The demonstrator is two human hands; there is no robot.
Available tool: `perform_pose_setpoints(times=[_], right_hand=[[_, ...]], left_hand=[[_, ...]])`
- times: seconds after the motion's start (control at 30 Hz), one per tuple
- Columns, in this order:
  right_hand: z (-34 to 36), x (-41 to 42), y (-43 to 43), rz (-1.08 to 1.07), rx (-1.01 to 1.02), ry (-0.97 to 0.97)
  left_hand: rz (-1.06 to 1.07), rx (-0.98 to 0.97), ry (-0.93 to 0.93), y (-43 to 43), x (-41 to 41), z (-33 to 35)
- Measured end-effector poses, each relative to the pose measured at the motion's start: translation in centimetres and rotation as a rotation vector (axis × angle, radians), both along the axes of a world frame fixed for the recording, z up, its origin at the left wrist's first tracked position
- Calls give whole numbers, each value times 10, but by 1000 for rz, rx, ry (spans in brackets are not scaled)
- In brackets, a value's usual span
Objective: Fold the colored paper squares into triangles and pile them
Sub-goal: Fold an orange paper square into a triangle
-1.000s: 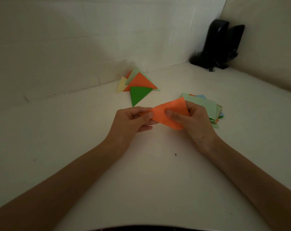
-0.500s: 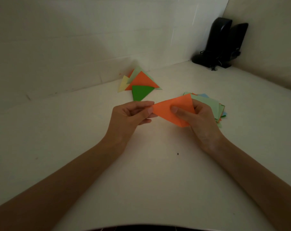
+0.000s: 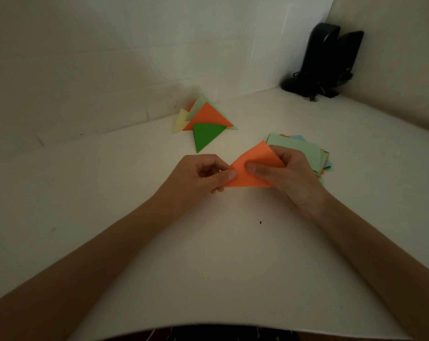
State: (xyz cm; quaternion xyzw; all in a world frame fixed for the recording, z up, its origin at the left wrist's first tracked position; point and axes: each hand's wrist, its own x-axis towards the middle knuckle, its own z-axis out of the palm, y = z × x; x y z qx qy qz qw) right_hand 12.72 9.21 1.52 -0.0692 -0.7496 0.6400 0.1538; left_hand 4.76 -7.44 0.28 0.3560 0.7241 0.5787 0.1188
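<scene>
Left grip [image 3: 203, 173]: thumb and curled fingers pinch the left corner of the orange paper [image 3: 251, 168].
Orange paper: one sheet, folded, roughly triangular, spanning both grips over the tabletop [image 3: 220, 254].
Right grip [image 3: 291, 173]: thumb pressed on the front, fingers curled behind the right side.
Triangle pile [image 3: 204, 119]: beyond the left grip; pale yellow, light green, orange and dark green, at least four.
Square stack [image 3: 299, 147]: just behind the right grip; light green on top, number unclear.
</scene>
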Motion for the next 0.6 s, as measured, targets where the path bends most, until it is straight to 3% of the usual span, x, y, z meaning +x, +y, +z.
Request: perform_pose_setpoints(times=[0.1,0.17,0.27,0.4,0.6], right_hand=[[1,-2,0,-53,-28,32],[3,-3,2,-49,-89,75],[4,-1,-5,61,-68,17],[2,3,-19,174,4,-3],[3,-1,-2,48,-14,-21]], left_hand=[[5,-26,66,1,2,-1],[54,51,-15,4,5,-1],[118,151,-144,8,12,1],[74,164,-139,10,19,1],[118,171,-172,10,11,-3]])
